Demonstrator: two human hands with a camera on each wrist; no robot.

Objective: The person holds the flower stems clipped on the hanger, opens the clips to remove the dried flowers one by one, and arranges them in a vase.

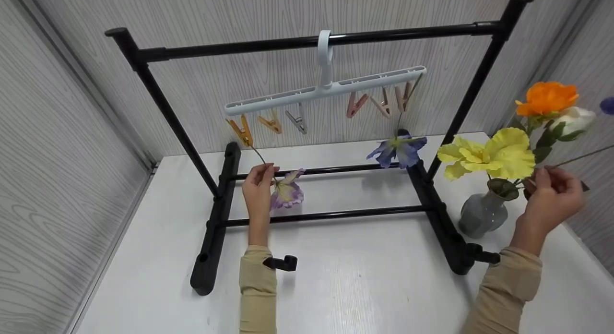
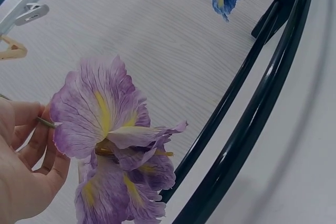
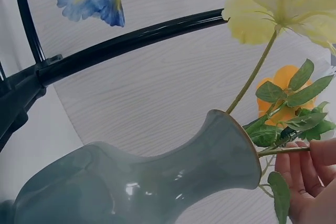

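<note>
My left hand [image 1: 259, 183] pinches the thin stem of a purple iris-like flower [image 1: 288, 190], just above its bloom. The upper end of that stem is at an orange clip [image 1: 241, 131] on the left end of a pale hanger [image 1: 288, 98]. At the right, my right hand [image 1: 554, 195] pinches a flower stem [image 3: 286, 151] whose lower end is in the mouth of a grey-green vase [image 1: 484, 211]. Also in the vase's bunch are a yellow flower [image 1: 499, 154], an orange flower [image 1: 549, 99] and a white bud [image 1: 573, 123].
A black rack [image 1: 259, 47] carries the hanger on its top bar. Several other clips hang from it, and a blue-violet flower [image 1: 397, 150] dangles by its right end. Low crossbars [image 1: 336, 215] join the rack's feet on the white table [image 1: 345, 286]. Panelled walls [image 1: 72, 180] stand around.
</note>
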